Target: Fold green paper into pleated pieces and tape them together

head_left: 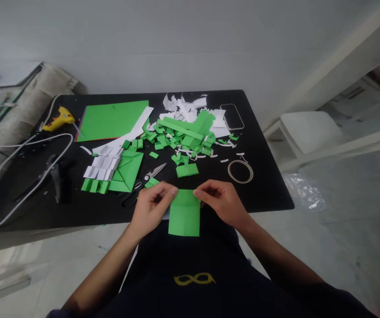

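Between my two hands hangs a small creased green paper piece (184, 218), in front of the table's near edge. My left hand (153, 204) pinches its upper left corner, and my right hand (222, 201) pinches the upper right. A crease crosses the paper below my fingertips. Just beyond my left hand lie open-bladed scissors (147, 178), their handles partly hidden. A folded green paper piece (187, 170) rests on the table past the held one. To the left, white folded strips (103, 163) lie over a creased green paper square (128, 172).
Green and white paper scraps (179, 134) heap on the black table (262, 190). A tape roll (240, 171) and phone-shaped outline (232, 117) lie right. Green sheets (113, 119), a yellow glue gun (60, 119), its looping cable and dark pliers (55, 176) lie left. A white stool (309, 130) stands right.
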`<state>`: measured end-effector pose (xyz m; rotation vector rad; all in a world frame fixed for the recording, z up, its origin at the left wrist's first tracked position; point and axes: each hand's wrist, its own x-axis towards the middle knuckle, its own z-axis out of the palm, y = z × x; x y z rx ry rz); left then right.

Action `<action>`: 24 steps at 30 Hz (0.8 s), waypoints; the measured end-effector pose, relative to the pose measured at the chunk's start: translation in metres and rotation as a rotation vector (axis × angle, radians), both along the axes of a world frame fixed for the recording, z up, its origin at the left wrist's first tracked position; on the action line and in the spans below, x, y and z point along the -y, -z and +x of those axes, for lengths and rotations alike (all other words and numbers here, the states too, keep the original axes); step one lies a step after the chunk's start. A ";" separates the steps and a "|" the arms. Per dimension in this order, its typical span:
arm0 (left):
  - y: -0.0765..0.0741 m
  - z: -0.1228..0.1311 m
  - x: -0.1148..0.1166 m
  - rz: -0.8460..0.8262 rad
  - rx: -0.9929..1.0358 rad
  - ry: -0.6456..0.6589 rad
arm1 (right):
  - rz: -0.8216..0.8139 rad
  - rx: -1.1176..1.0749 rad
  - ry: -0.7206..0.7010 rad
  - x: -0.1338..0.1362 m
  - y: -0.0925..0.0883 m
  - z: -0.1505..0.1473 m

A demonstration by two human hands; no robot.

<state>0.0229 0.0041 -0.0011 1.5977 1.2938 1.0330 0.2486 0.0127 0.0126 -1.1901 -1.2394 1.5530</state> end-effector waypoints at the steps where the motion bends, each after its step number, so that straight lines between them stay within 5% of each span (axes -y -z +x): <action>1: 0.001 0.000 -0.001 -0.005 0.005 -0.002 | 0.002 -0.004 0.007 0.000 0.000 0.000; 24: -0.003 0.009 -0.004 -0.094 0.069 0.046 | -0.025 0.023 -0.057 0.002 0.003 -0.004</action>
